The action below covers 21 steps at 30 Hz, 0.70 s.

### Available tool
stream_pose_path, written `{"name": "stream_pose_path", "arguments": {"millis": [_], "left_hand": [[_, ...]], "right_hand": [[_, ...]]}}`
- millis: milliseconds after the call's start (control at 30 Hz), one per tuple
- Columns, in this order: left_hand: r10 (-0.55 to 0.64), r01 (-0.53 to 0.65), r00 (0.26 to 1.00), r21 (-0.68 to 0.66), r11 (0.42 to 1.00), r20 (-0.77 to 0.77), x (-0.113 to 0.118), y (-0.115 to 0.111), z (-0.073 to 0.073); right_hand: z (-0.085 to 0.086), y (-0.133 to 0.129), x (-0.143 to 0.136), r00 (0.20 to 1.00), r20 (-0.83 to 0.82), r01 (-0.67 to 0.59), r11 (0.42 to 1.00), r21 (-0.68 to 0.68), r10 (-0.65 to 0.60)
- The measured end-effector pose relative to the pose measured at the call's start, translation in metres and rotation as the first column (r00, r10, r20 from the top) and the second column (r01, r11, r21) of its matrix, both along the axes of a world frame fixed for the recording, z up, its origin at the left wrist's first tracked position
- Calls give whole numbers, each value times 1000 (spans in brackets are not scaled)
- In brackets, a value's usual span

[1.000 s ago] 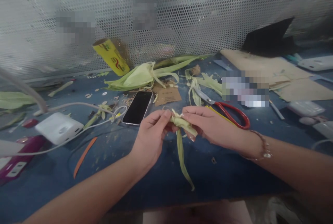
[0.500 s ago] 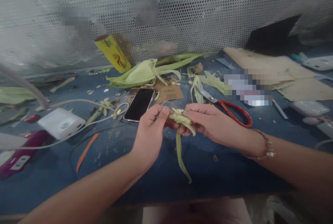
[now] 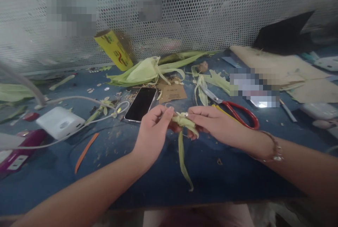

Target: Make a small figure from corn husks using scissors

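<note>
Between both hands, above the blue table, is a small bundle of pale green corn husk point(image 3: 185, 123). My left hand point(image 3: 155, 128) pinches its left side, thumb on top. My right hand point(image 3: 211, 121) grips its right side with thumb and fingers closed. One long husk strip hangs down from the bundle toward the table's front edge. A thin pale loop, perhaps wire or thread, shows just behind my left fingertips. The undersides of the bundle and several fingertips are hidden.
Red-handled scissors point(image 3: 241, 114) lie right of my right hand. Behind are a phone point(image 3: 141, 104), brown card point(image 3: 173, 92), large corn husks point(image 3: 142, 74) and a yellow tube point(image 3: 114, 50). A white charger point(image 3: 60, 123) with cables and an orange strip point(image 3: 86, 153) lie left.
The husk bundle has turned slightly in my fingers, and its top leaves sit lower. Both hands keep their hold. The view has shifted a little.
</note>
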State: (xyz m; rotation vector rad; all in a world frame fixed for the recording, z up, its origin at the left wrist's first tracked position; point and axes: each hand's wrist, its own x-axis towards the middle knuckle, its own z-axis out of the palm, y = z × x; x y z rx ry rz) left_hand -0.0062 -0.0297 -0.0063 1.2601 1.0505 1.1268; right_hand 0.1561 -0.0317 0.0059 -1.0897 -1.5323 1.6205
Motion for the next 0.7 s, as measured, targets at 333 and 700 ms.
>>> {"name": "stream_pose_path", "arguments": {"millis": [333,700], "left_hand": [[47,-47,996,4,999,-75,3,-5,-1],[0,0,1000,-58,998,2,5,-6,2]], "right_hand": [[0,-2,1,984,-177,-27,985,-173,-4],[-3,1,-3,969,-244,-22,967,-255,-42]]}}
